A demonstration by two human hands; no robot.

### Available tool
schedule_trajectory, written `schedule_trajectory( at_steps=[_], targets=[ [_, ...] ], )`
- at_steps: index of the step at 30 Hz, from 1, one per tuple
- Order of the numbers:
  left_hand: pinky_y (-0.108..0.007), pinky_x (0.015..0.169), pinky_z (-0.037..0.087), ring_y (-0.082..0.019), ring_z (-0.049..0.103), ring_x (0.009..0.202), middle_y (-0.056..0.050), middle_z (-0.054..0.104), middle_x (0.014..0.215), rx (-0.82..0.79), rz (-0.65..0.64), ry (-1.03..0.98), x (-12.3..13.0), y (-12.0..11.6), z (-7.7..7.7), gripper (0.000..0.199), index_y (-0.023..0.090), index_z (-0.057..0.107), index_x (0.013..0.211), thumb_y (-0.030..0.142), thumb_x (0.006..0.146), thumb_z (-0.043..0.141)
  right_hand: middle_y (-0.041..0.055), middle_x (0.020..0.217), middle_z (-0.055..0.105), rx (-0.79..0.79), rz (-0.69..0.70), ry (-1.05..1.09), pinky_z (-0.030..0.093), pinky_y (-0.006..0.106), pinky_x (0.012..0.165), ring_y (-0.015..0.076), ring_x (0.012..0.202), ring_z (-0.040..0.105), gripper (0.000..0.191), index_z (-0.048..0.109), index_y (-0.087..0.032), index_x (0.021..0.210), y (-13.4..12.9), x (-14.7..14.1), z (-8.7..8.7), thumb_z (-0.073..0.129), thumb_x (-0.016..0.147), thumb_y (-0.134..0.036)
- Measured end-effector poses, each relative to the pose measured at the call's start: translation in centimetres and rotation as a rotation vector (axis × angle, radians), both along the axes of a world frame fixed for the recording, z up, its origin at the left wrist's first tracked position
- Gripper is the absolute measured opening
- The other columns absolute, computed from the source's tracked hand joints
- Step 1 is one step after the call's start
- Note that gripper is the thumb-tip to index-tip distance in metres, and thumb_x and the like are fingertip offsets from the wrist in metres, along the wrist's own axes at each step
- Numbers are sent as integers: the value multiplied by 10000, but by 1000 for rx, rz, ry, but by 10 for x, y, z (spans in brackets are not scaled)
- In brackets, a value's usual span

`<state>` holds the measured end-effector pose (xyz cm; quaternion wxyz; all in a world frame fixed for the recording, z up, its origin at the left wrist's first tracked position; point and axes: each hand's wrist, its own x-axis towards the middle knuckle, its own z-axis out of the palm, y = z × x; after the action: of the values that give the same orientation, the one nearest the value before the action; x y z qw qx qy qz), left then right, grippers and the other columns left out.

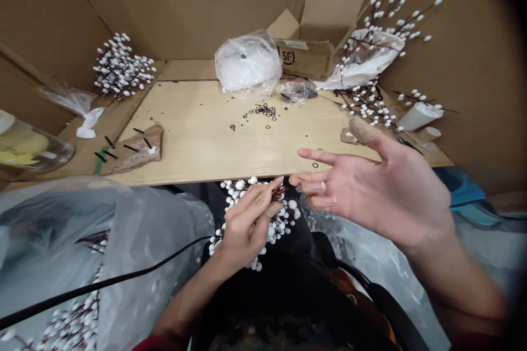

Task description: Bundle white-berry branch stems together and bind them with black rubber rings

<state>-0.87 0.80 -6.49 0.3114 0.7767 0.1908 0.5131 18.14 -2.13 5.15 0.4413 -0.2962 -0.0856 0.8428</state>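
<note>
White-berried stems point(284, 222) lie in a bunch on my lap, below the table's front edge. My left hand point(251, 219) is closed over them, fingers and thumb pinching the brown stem ends. My right hand point(370, 192) is to the right, palm up with the fingers spread, over the table's front right edge. A thin dark strand crosses its fingertips, and the thumb tip has a brownish covering. Small black rings point(265, 111) are scattered at the middle of the wooden table point(193, 131).
A clear bag of white pieces point(249, 63) and an open cardboard box point(307, 57) stand at the back. Berry branches point(123, 68) rest back left, others at the right. Short black sticks point(130, 148) lie left. Plastic bags point(152, 252) hang beside my lap.
</note>
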Motion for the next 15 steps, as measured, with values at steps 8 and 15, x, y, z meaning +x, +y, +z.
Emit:
schedule_trajectory(
  at_steps=[8,15],
  targets=[
    [-327,881,486,-197,549,1066,-138,568,1137,88,37,138,9,-9,3,460,128,495,1246,-22,811,490,159,951,553,264,29,-342,493,359,690,218,831,577,746,234,-126,1362,-3,-1,1,74,879,-672],
    [-357,883,466,-217,515,1040,-155,542,1072,121,7,340,11,-10,-2,316,97,509,1117,-1,831,416,144,912,588,411,140,-528,456,294,544,206,736,582,900,48,-132,1458,3,7,1,129,826,-767]
  ],
)
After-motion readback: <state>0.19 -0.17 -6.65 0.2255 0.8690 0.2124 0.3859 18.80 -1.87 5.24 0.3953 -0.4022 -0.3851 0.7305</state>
